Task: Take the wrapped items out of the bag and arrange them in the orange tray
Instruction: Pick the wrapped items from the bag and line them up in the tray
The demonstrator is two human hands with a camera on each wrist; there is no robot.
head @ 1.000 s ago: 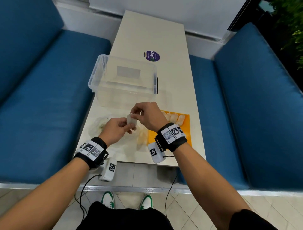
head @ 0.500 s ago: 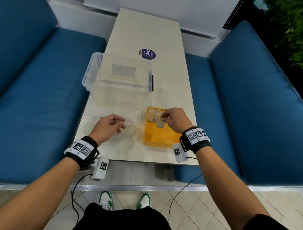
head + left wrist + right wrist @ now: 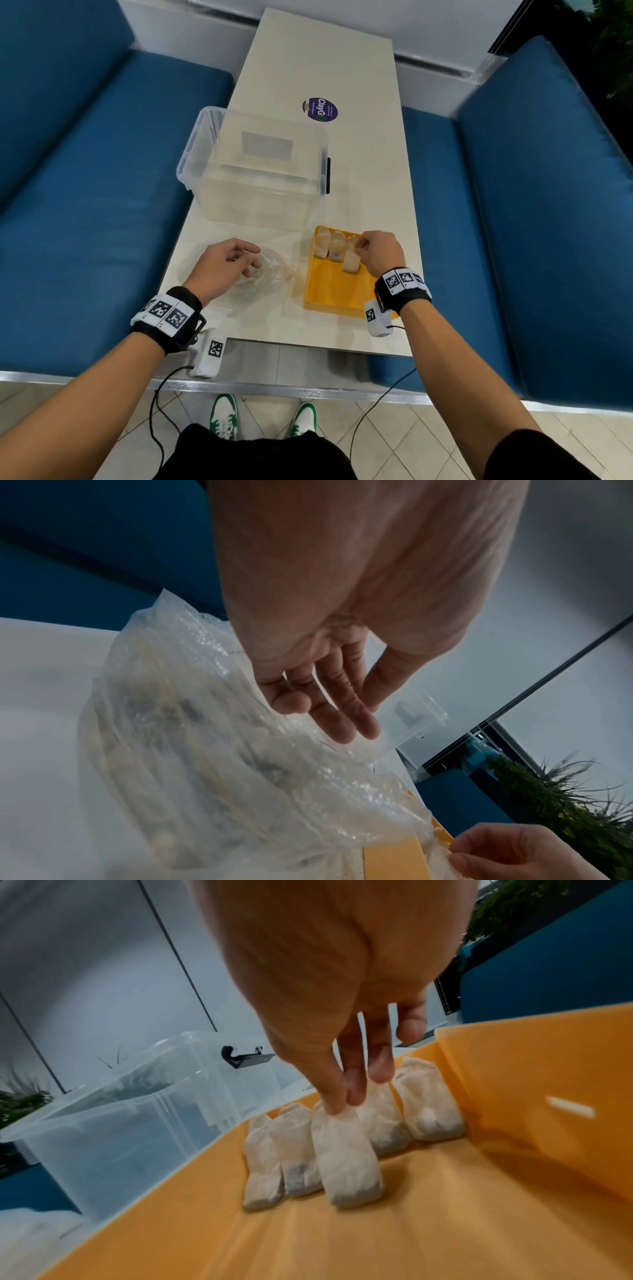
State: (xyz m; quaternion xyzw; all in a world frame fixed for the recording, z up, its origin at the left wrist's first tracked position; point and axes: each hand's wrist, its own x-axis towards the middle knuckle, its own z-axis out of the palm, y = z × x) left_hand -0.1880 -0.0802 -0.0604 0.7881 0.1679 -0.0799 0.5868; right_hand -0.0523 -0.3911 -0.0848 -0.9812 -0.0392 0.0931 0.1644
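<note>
The right hand (image 3: pixel 342 993) pinches a wrapped item (image 3: pixel 346 1158) by its top, setting it beside the row in the orange tray (image 3: pixel 329 291). The left hand (image 3: pixel 222 267) rests with relaxed fingers, holding nothing, on the bag (image 3: pixel 212 764) on the surface. Next, I judge: release, then fetch another.

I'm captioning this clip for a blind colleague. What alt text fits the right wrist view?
The right hand pinches the top of a white wrapped packet standing in the orange tray, in front of a row of four more packets. A clear plastic box sits behind the tray at left.
</note>
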